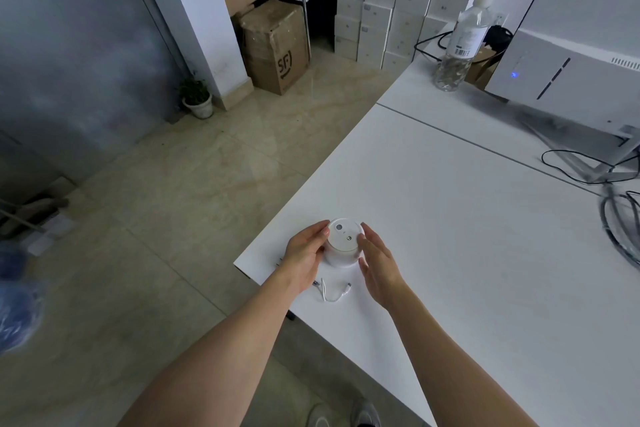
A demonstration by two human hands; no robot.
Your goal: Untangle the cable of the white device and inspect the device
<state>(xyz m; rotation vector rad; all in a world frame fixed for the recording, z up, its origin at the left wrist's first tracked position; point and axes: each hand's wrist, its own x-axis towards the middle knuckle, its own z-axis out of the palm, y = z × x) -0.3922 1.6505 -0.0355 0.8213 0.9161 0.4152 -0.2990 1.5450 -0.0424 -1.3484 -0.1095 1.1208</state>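
Observation:
A small round white device (pixel 342 241) stands upright near the corner of the white table (pixel 450 218). Its flat top shows a grey button and a small nozzle. My left hand (pixel 304 255) cups its left side, fingers touching the body. My right hand (pixel 375 262) is at its right side with the fingers spread, fingertips at the rim. A short white cable (pixel 331 292) lies loose in a curve on the table just in front of the device, between my wrists. One end lies partly under my left wrist.
The table corner and edge are just left of the device, floor below. A plastic water bottle (pixel 462 45) and a white machine (pixel 568 55) stand at the far right. Black cables (pixel 620 218) lie along the right side. Cardboard boxes (pixel 273 45) are stacked on the floor.

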